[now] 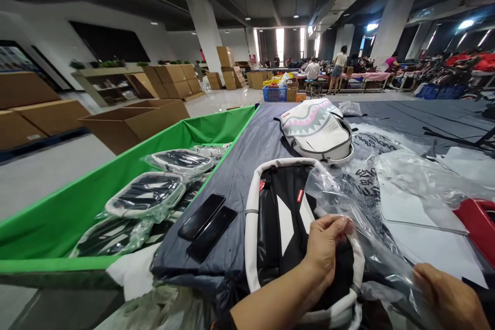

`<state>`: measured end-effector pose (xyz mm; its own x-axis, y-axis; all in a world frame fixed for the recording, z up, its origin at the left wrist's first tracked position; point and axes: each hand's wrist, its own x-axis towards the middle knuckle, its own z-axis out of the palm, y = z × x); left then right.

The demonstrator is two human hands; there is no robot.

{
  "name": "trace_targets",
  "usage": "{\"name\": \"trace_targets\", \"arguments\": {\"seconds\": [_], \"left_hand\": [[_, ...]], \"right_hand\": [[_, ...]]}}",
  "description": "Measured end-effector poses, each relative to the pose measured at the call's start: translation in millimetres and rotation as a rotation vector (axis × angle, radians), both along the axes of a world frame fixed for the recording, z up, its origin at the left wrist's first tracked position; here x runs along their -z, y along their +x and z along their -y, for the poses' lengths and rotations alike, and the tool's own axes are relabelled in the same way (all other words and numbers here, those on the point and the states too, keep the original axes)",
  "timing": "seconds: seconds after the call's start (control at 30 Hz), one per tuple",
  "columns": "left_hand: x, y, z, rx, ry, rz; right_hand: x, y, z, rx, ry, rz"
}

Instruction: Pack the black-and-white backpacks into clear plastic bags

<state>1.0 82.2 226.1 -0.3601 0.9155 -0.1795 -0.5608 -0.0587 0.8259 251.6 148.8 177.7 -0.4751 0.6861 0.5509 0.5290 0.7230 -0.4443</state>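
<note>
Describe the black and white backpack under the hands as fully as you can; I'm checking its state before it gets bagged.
The black and white backpack lies flat on the grey table cover, lengthwise away from the camera. Its body looks like glossy black material with white angular panels, a white border and small red tags. The left hand grips its near end, where a clear plastic bag meets it. The right hand holds that bag.

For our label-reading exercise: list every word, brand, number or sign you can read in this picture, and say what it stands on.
None can be read for certain.
Red tag on the black backpack: too small.
Dark print on the plastic bags: blurred, unreadable.
Label on a left carton: too small.
Grey backpack: shark-mouth picture only, no words.
</note>
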Motion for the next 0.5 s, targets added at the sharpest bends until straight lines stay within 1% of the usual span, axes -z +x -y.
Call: {"name": "trace_targets", "arguments": {"seconds": [0.07,0.1,0.13,0.17,0.2,0.23,0.3,0.37,0.43,0.47,0.5], "left_hand": [[-5.6,-6,1,-0.017,0.237,-0.431],[-6.0,-7,3,0.003,0.321,-0.600],[-4.9,-7,6,0.026,0.357,-0.693],[-2.6,-4,9,0.037,0.341,-0.705],[0.3,0,13,0.032,0.283,-0.654],[3.5,5,17,0.013,0.204,-0.575],[9.5,15,26,-0.033,0.069,-0.444],[16.0,17,32,-0.047,0.014,-0.411],[24.8,5,36,-0.084,-0.022,-0.490],[30.1,-5,39,-0.131,-0.051,-0.565],[35.8,-17,42,-0.187,-0.092,-0.655]], "right_hand": [[-6.5,0,5,0.029,0.066,0.013],[-11.2,-4,10,0.041,0.118,-0.016],[-15.8,-10,15,0.076,0.154,-0.068],[-19.5,-18,22,0.106,0.166,-0.117],[-21.9,-28,28,0.112,0.149,-0.148],[-22.8,-39,34,0.088,0.099,-0.164],[-20.4,-62,42,-0.020,-0.095,-0.196],[-15.3,-81,45,-0.129,-0.402,-0.272],[-10.9,-91,41,-0.164,-0.743,-0.369],[-9.4,-92,37,-0.145,-0.882,-0.417],[-8.4,-91,31,-0.102,-0.978,-0.473]]}}
